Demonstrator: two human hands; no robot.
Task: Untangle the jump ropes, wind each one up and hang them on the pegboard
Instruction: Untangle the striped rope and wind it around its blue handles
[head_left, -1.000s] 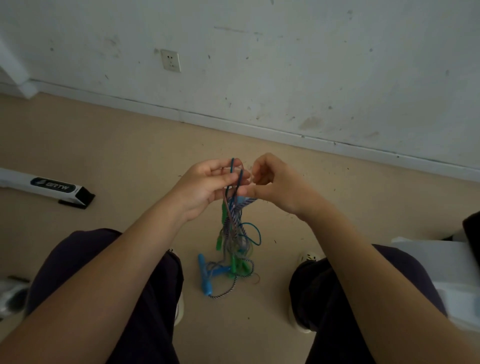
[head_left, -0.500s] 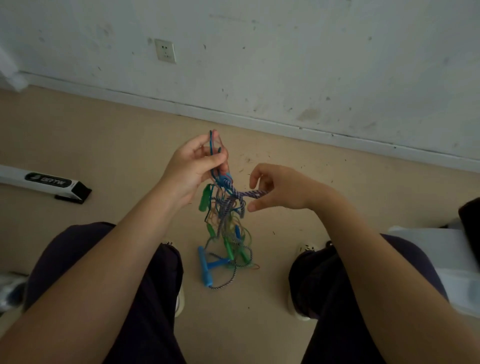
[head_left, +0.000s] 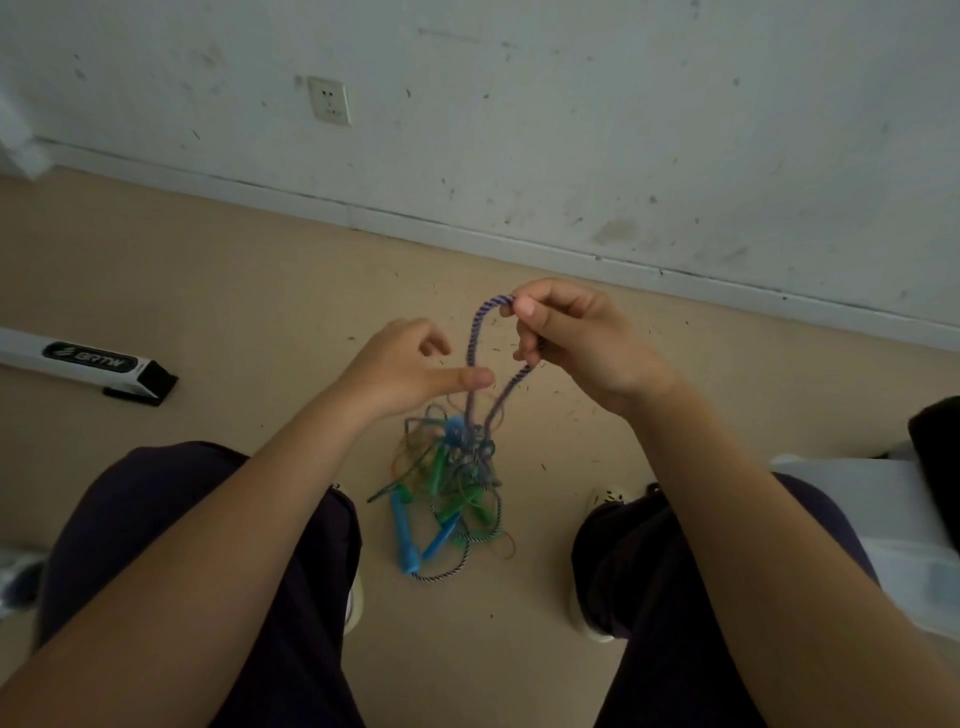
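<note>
wall (head_left: 571, 104): white, scuffed; socket (head_left: 329, 101) low on it.
floor (head_left: 208, 291): tan, dark specks near the hands.
legs: dark trousers, cut off by the bottom edge; shoes mostly hidden under the knees.
box (head_left: 85, 359): white, black end, on the floor at left; cut off by the frame, label blurred.
right edge: white thing with a dark object on it, cut off, can't identify.
tangle (head_left: 449, 488): ropes with blue and green handles in a heap on the floor between the feet; rope count unclear, upper part blurred.
striped rope (head_left: 475, 332): loop rises out of the tangle.
right hand (head_left: 576, 338): grip pinches loop top, lower fingers curl on its other strand.
left hand (head_left: 402, 371): grip loose, forefinger straight at the loop, holds nothing.
</note>
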